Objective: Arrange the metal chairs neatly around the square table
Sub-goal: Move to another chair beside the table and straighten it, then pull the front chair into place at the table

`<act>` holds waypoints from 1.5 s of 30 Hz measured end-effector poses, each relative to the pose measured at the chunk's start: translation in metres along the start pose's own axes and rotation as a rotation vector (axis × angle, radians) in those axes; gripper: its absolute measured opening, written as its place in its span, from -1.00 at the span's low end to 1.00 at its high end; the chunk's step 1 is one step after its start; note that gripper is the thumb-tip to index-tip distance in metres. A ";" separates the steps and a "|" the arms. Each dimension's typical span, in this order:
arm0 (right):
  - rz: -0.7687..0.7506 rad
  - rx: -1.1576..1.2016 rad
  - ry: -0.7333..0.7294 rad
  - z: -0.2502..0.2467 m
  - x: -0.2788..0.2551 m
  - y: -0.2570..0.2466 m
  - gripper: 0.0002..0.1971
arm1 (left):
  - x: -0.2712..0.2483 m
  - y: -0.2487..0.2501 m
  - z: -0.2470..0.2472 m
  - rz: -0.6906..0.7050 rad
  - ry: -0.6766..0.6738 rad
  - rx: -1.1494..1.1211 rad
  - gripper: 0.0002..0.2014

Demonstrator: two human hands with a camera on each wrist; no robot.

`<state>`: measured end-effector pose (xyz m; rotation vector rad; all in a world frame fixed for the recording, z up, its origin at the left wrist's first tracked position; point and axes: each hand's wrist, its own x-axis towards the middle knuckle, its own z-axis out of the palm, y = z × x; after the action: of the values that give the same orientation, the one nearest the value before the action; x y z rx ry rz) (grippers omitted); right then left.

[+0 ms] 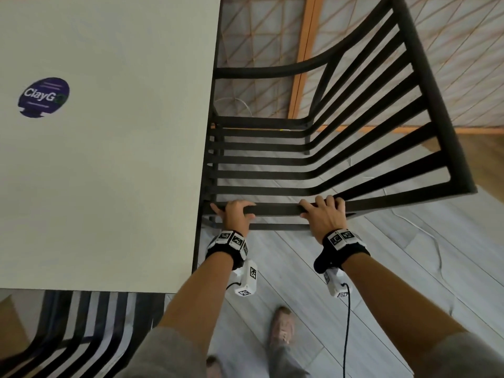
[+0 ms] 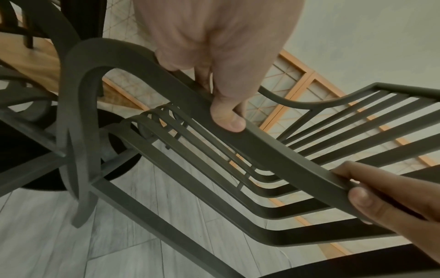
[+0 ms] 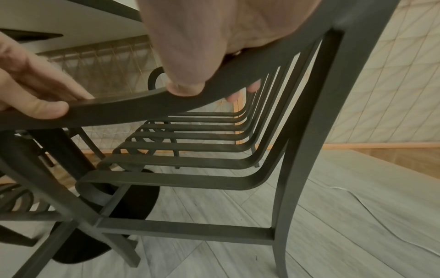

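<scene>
A black slatted metal chair point(image 1: 272, 160) stands at the right side of the white square table point(image 1: 109, 173), its seat front right at the table edge and its back to the right. Both hands hold its near armrest point(image 2: 285, 150). My left hand point(image 1: 236, 214) grips the armrest close to the table, fingers over the top and thumb point(image 2: 228, 120) on the near side. My right hand point(image 1: 323, 214) grips the same armrest nearer the chair's back post point(image 3: 309, 131), fingers curled over it. A second black slatted chair point(image 1: 81, 331) shows below the table's near edge.
The table's round black base point(image 3: 133, 197) sits under the top, close to the chair's front legs. A white cable point(image 1: 425, 233) lies on the grey plank floor right of the chair. Patterned panels with orange frames point(image 1: 302, 64) stand behind. My shoe point(image 1: 282, 326) is near.
</scene>
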<state>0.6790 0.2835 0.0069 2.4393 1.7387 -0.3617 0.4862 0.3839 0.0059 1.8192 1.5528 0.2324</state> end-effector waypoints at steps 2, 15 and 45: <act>-0.012 -0.006 -0.005 -0.001 0.008 0.001 -0.70 | 0.006 0.003 -0.001 -0.003 0.012 0.002 -0.72; -0.053 0.079 0.011 -0.019 -0.036 -0.032 -0.51 | -0.074 -0.004 -0.014 0.135 -0.120 0.144 -0.46; -0.560 0.232 -0.325 -0.102 -0.431 -0.470 -0.18 | -0.447 -0.299 -0.453 -0.066 -0.650 0.408 -0.15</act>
<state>0.1147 0.0694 0.2372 1.8235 2.2857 -1.0009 -0.1187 0.1597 0.2857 1.8703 1.2332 -0.6914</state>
